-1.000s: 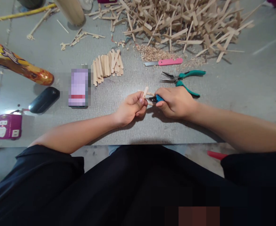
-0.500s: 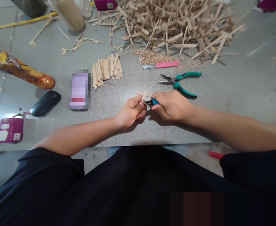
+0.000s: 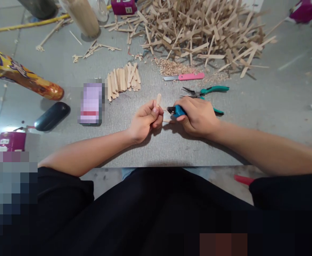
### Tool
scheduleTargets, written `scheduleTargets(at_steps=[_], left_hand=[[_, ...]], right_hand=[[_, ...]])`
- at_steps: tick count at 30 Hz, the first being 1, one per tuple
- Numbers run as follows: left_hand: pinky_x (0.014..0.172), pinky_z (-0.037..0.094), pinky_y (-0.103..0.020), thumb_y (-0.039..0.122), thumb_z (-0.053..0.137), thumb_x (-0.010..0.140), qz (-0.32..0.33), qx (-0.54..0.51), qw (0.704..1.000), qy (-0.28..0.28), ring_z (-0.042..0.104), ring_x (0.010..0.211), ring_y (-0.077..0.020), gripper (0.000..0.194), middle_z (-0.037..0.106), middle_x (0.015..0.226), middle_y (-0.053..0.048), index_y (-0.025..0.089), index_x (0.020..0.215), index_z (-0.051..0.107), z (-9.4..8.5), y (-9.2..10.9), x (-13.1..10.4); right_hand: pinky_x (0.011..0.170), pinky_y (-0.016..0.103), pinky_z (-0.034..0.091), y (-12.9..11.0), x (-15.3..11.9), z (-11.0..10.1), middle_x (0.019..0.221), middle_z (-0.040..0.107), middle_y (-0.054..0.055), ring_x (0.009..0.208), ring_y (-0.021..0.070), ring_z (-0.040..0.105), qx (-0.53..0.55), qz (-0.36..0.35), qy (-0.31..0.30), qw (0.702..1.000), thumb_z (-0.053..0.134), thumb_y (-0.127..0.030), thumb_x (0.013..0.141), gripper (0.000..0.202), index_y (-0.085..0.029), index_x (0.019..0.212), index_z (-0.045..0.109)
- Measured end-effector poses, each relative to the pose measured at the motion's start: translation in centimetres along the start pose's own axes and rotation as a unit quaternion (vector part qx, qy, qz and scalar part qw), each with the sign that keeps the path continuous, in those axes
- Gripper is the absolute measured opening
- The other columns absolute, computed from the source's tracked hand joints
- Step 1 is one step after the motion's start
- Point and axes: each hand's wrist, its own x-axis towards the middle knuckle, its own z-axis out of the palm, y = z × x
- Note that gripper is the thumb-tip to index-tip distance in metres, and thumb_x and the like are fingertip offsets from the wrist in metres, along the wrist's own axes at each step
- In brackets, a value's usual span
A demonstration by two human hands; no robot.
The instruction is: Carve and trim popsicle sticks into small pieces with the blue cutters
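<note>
Between the thumb and fingers of my left hand (image 3: 146,121), a short wooden craft stick (image 3: 158,99) points up and away from me. My right hand (image 3: 200,117) is wrapped around blue-handled cutting pliers (image 3: 180,111), whose dark jaws face left, a small gap from my left fingers. Thin wooden pieces (image 3: 167,121) show between the two hands; whether they lie on the table or are held, I cannot tell. Partly hidden behind my right hand are long-nose pliers with green handles (image 3: 215,89). Beyond them lies a pink-handled craft knife (image 3: 190,76).
A large heap of craft sticks (image 3: 201,32) covers the back, with shavings (image 3: 174,66) before it. Left of my hands lie a bundle of short sticks (image 3: 121,81), a blurred phone (image 3: 92,103), a dark case (image 3: 52,116) and a yellow snack tube (image 3: 25,74).
My hands have drawn slightly apart. The cutting pliers' jaws have come away from the left fingers, and the stick in my left hand now stands more upright.
</note>
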Motion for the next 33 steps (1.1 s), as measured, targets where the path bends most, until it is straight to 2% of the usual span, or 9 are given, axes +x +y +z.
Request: scheduleTargets(at_steps=[4,11,15,23,28,33], left_hand=[[0.050,0.032,-0.021,0.060,0.089,0.104,-0.002,-0.017,1.000,-0.015,0.034,0.047,-0.0082,0.049,0.045,0.055,0.010,0.022,0.093,0.061,0.01,-0.03,0.08],[0.049,0.033,-0.022,0.062,0.088,0.107,-0.037,-0.028,0.999,0.003,0.034,0.045,-0.0081,0.050,0.046,0.055,0.010,0.022,0.092,0.062,-0.11,-0.34,0.11],[0.049,0.032,-0.022,0.062,0.088,0.106,-0.038,-0.030,0.999,-0.008,0.032,0.046,-0.0081,0.050,0.045,0.056,0.010,0.023,0.093,0.061,-0.01,-0.31,-0.02],[0.051,0.027,-0.022,0.074,0.090,0.101,-0.001,0.019,0.999,-0.027,0.031,0.047,-0.0070,0.060,0.043,0.054,0.011,0.023,0.092,0.060,-0.27,-0.35,0.11],[0.050,0.026,-0.024,0.079,0.090,0.099,0.029,0.065,0.997,-0.002,0.034,0.048,-0.0075,0.065,0.048,0.057,0.009,0.024,0.089,0.057,-0.37,-0.59,0.15],[0.049,0.022,-0.025,0.081,0.083,0.103,0.030,0.097,0.995,-0.007,0.030,0.046,-0.0081,0.065,0.043,0.054,0.011,0.026,0.088,0.053,-0.34,-0.75,-0.16]], right_hand=[[0.071,0.042,0.041,-0.46,-0.01,-0.20,0.103,0.082,0.013,0.081,0.0273,0.070,-0.023,0.025,-0.014,0.999,0.015,-0.079,0.125,0.087,-0.020,0.127,0.078],[0.071,0.042,0.038,-0.64,-0.14,-0.27,0.102,0.080,0.014,0.084,0.0289,0.068,-0.006,0.049,-0.038,0.998,0.014,-0.079,0.123,0.090,-0.019,0.127,0.080],[0.071,0.042,0.037,-0.59,-0.14,-0.23,0.102,0.079,0.014,0.084,0.0291,0.068,-0.006,0.047,-0.037,0.998,0.015,-0.079,0.124,0.089,-0.019,0.126,0.080],[0.071,0.042,0.036,-0.11,-0.15,-0.27,0.098,0.078,0.012,0.079,0.0277,0.065,0.014,0.032,-0.049,0.998,0.016,-0.078,0.124,0.086,-0.020,0.125,0.079],[0.070,0.043,0.035,-0.02,-0.08,-0.43,0.097,0.078,0.013,0.079,0.0285,0.064,0.016,0.044,-0.068,0.997,0.013,-0.082,0.122,0.088,-0.022,0.121,0.077],[0.068,0.043,0.032,-0.54,-0.26,-0.46,0.098,0.080,0.014,0.078,0.0283,0.065,0.007,0.046,-0.073,0.996,0.014,-0.080,0.123,0.087,-0.020,0.121,0.078]])
